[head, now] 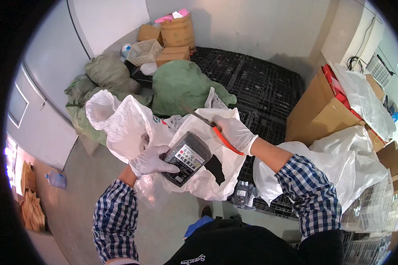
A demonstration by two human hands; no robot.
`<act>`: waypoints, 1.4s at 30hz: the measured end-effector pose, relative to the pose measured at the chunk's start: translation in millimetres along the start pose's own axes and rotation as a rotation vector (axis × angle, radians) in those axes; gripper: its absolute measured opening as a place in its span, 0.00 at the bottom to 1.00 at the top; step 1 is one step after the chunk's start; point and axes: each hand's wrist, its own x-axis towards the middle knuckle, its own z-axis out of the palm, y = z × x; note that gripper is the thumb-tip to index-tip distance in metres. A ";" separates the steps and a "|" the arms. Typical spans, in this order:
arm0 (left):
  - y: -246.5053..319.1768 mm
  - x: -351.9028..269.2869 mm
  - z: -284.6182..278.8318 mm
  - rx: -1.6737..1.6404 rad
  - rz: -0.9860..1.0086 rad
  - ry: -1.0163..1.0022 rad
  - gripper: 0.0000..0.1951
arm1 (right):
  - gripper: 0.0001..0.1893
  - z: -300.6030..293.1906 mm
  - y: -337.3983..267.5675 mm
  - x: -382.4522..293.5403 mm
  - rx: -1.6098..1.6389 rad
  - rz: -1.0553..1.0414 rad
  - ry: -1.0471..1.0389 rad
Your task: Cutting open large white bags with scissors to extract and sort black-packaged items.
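My left hand (151, 161), in a white glove, grips a clear vacuum pack of black seeds (189, 157) with a printed label, tilted over an open white woven sack. In my gloved right hand (233, 132) is a pair of scissors (225, 140) with orange-red handles, its blades pointing up and left, above the pack. Black stuff (215, 169) shows against the white sack (202, 188) just right of the pack. Another open white sack (129, 122) stands to the left of it. Lower right of the sack, small labelled packs (241, 195) lie near the black pallet.
Green sacks (182, 86) and black plastic pallets (248, 69) lie beyond. Cardboard boxes (311, 109) and white sheeting (331, 162) stand at right. A white crate (144, 52) and cardboard drum (177, 33) are at the back. A plastic bottle (56, 179) is on the floor at left.
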 end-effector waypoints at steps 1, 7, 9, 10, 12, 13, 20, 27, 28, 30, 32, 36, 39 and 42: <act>3.5 -0.1 -0.1 0.056 0.000 0.006 0.25 | 0.11 -0.5 0.3 -0.8 0.001 0.003 -0.001; -16.8 6.1 2.2 -0.236 -0.035 -0.029 0.24 | 0.13 -9.4 10.2 -8.9 0.276 0.130 -0.011; -22.2 1.9 1.9 -0.276 -0.052 -0.011 0.25 | 0.15 -23.1 5.9 -27.2 0.042 0.049 0.026; -23.3 -3.2 1.3 -0.384 -0.044 -0.011 0.26 | 0.15 -30.4 3.5 -36.6 0.046 0.039 0.022; -14.1 -10.6 0.2 -0.518 -0.041 -0.015 0.28 | 0.18 -44.6 1.9 -58.0 -0.098 0.027 -0.070; -15.8 -11.5 -0.2 -0.518 -0.042 -0.009 0.28 | 0.18 -49.0 0.2 -67.4 -0.097 0.021 -0.072; -15.0 -15.4 0.2 -0.518 0.015 0.023 0.27 | 0.23 -45.4 3.8 -87.5 -0.070 0.053 -0.322; -3.2 -20.8 11.0 -0.557 0.038 -0.019 0.26 | 0.29 -27.2 -9.7 -67.8 -0.002 0.092 -0.402; -4.0 -22.3 13.0 -0.528 0.044 -0.026 0.27 | 0.31 -23.4 -9.0 -66.9 0.001 0.025 -0.352; -7.7 -22.4 13.7 -0.446 0.045 -0.053 0.29 | 0.34 -15.7 -10.1 -64.7 0.002 -0.081 -0.282; -6.1 -25.9 15.4 -0.457 0.063 -0.062 0.30 | 0.34 -16.4 -13.6 -61.5 0.017 -0.047 -0.325; -8.9 -28.2 11.8 -0.418 0.063 -0.092 0.30 | 0.33 -16.2 -22.8 -59.1 0.015 -0.044 -0.324; -17.2 -26.8 11.0 -0.398 0.058 -0.077 0.30 | 0.32 -14.5 -23.1 -58.8 -0.003 -0.075 -0.280; -24.6 -26.9 9.7 -0.461 0.053 -0.100 0.30 | 0.32 -13.7 -26.9 -54.5 -0.073 -0.070 -0.301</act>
